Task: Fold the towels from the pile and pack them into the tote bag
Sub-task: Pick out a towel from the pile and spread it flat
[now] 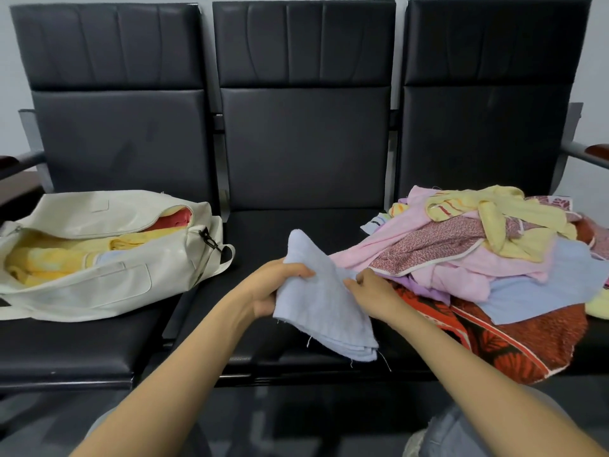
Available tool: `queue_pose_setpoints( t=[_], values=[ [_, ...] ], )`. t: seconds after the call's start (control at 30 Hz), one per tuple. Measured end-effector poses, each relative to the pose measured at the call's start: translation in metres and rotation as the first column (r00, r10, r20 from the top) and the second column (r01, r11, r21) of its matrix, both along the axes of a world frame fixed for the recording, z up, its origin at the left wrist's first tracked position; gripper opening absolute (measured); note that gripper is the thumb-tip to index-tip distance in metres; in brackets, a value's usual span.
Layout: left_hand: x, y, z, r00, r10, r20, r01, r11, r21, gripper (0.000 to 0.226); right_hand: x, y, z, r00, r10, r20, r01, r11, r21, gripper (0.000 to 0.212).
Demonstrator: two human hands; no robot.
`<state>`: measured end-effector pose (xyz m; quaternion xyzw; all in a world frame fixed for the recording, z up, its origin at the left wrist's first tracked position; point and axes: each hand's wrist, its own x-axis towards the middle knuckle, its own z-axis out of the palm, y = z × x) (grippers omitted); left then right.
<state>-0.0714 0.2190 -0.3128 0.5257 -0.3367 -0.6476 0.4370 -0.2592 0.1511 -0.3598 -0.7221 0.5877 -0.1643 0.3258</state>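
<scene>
Head-worn, facing forward and down from close above the front edge of the bench (263, 232) at its middle, wide enough to take in the tote bag (99, 291) at its left end and the towel pile (461, 255) at its right end.

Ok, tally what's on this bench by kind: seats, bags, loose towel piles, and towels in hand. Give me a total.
black seats: 3
tote bag: 1
towel pile: 1
light-blue towel in hand: 1, held by the left hand and right hand
Total: 6
</scene>
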Motion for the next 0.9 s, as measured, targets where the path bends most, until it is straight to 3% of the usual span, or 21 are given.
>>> queue_pose_setpoints(
  t=[0.07, 0.13, 0.23, 0.3, 0.37, 0.43, 0.5, 0.6, 0.7, 0.83, 0.9],
  values=[
    [0.008, 0.005, 0.01, 0.998, 0.018, -0.052, -0.021, 0.998, -0.059, 0.041, 0.019, 0.006, 0.0, 0.92, -0.126, 0.371, 0.067, 0.984, 0.166, 0.035],
    [0.015, 0.009, 0.018, 0.992, 0.044, -0.114, -0.056, 0.994, -0.099, 0.039, 0.034, 0.015, 0.005, 0.723, -0.281, 0.631, 0.01, 0.918, 0.397, 0.046],
    [0.025, 0.015, 0.024, 0.977, 0.078, -0.198, -0.101, 0.989, -0.11, 0.034, 0.041, 0.024, 0.014, 0.489, -0.491, 0.721, -0.232, 0.724, 0.65, 0.062],
    [0.033, 0.016, 0.024, 0.969, 0.099, -0.229, -0.125, 0.987, -0.102, 0.041, 0.041, 0.024, 0.017, 0.442, -0.523, 0.729, -0.337, 0.657, 0.675, 0.072],
    [0.04, 0.017, 0.023, 0.968, 0.123, -0.22, -0.145, 0.986, -0.088, 0.045, 0.042, 0.02, 0.018, 0.421, -0.514, 0.747, -0.391, 0.641, 0.661, 0.074],
    [0.049, 0.018, 0.021, 0.969, 0.141, -0.204, -0.157, 0.985, -0.068, 0.049, 0.042, 0.017, 0.023, 0.397, -0.489, 0.777, -0.421, 0.655, 0.627, 0.063],
    [0.059, 0.018, 0.019, 0.972, 0.157, -0.178, -0.168, 0.984, -0.052, 0.051, 0.04, 0.013, 0.026, 0.376, -0.439, 0.816, -0.413, 0.709, 0.572, 0.053],
    [0.067, 0.019, 0.015, 0.982, 0.181, -0.06, -0.184, 0.982, -0.05, 0.04, 0.034, 0.007, 0.025, 0.36, -0.373, 0.855, -0.254, 0.843, 0.474, 0.069],
    [0.067, 0.019, 0.008, 0.962, 0.257, 0.096, -0.246, 0.963, -0.112, 0.029, 0.031, 0.006, 0.029, 0.445, -0.175, 0.878, -0.204, 0.935, 0.29, 0.056],
    [0.071, 0.02, -0.005, 0.899, 0.351, 0.261, -0.261, 0.909, -0.323, 0.071, 0.024, 0.007, 0.038, 0.555, 0.009, 0.832, -0.234, 0.961, 0.145, 0.035],
    [0.072, 0.02, -0.005, 0.897, 0.3, 0.323, -0.16, 0.905, -0.395, 0.064, 0.02, 0.009, 0.041, 0.624, 0.083, 0.777, -0.245, 0.965, 0.094, 0.041]
  ],
)
